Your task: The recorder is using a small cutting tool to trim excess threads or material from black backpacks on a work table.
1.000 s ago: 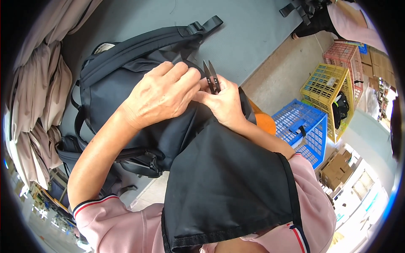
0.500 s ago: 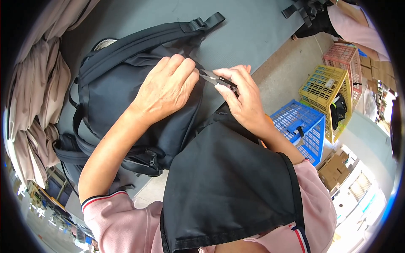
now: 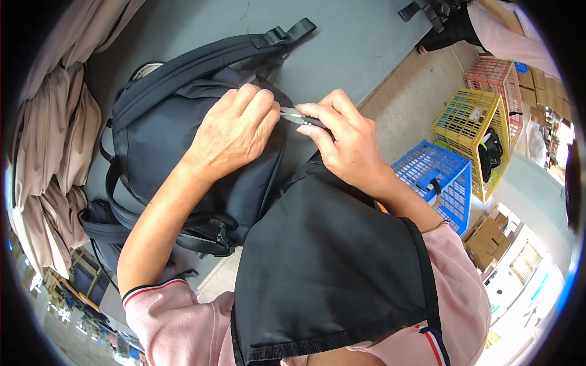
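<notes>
A black backpack [image 3: 162,137] lies on the grey tabletop [image 3: 348,36], its padded shoulder strap [image 3: 201,63] across the far side. My left hand [image 3: 237,131] is closed on the right part of the backpack, fingers curled around its fabric edge. In my right hand [image 3: 345,137] is a small pair of thread snips [image 3: 299,116] with black handles and silver blades. The blades point left and reach the edge beside my left fingers; whether a thread lies between them is too small to tell.
Beige cloth pieces [image 3: 52,134] hang at the left. Right of the table stand a blue crate [image 3: 436,174], a yellow crate [image 3: 467,119] and a red crate [image 3: 497,79]. Another person's pink sleeve [image 3: 506,36] shows at the far right, near black straps [image 3: 430,12].
The snips and my right hand have shifted left, closer to my left fingers. My left hand has moved slightly left with the backpack's edge. The blades look closer together.
</notes>
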`<state>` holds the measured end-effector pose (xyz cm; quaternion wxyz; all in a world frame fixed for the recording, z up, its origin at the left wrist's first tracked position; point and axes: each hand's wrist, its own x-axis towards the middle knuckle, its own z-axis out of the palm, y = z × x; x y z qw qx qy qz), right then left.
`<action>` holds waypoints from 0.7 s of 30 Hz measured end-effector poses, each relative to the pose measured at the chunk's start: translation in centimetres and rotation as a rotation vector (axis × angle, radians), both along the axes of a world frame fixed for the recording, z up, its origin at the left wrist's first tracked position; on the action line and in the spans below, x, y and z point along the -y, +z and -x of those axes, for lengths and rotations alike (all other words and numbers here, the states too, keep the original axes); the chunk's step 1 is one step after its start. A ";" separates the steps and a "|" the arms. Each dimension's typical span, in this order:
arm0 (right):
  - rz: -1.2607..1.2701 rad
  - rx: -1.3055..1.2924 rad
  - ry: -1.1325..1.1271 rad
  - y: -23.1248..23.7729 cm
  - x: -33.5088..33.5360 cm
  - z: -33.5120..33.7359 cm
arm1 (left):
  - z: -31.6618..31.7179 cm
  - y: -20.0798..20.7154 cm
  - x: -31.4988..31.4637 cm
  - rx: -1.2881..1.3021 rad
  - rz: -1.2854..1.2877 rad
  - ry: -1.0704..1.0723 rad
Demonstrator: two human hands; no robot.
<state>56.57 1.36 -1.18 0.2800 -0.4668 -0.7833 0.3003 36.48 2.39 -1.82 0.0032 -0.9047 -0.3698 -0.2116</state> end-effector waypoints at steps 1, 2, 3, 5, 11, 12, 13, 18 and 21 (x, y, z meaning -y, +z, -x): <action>-0.001 0.000 -0.001 0.0 0.0 0.0 | 0.0 0.0 0.0 0.000 -0.001 -0.001; -0.062 0.023 0.011 0.0 0.0 0.0 | 0.0 0.1 0.0 -0.023 -0.010 -0.002; -0.123 0.046 0.022 0.0 -0.1 0.1 | 0.0 0.1 0.0 -0.045 -0.018 -0.003; -0.150 0.059 0.027 0.2 -0.1 0.1 | 0.1 0.3 0.3 -0.064 0.031 -0.011; -0.194 0.086 0.031 0.4 0.0 0.3 | 0.2 0.2 0.4 -0.076 0.058 -0.037; -0.218 0.086 0.032 0.3 0.1 0.3 | 0.2 0.1 0.3 -0.065 0.048 -0.040; -0.219 0.086 0.030 0.2 0.1 0.4 | 0.2 -0.2 0.2 -0.065 0.047 -0.041; -0.288 0.149 0.061 0.1 0.2 0.3 | 0.0 -0.5 -0.1 -0.026 -0.056 -0.044; -0.353 0.133 0.039 -0.5 0.1 0.4 | 0.0 -0.1 0.0 -0.023 0.030 -0.045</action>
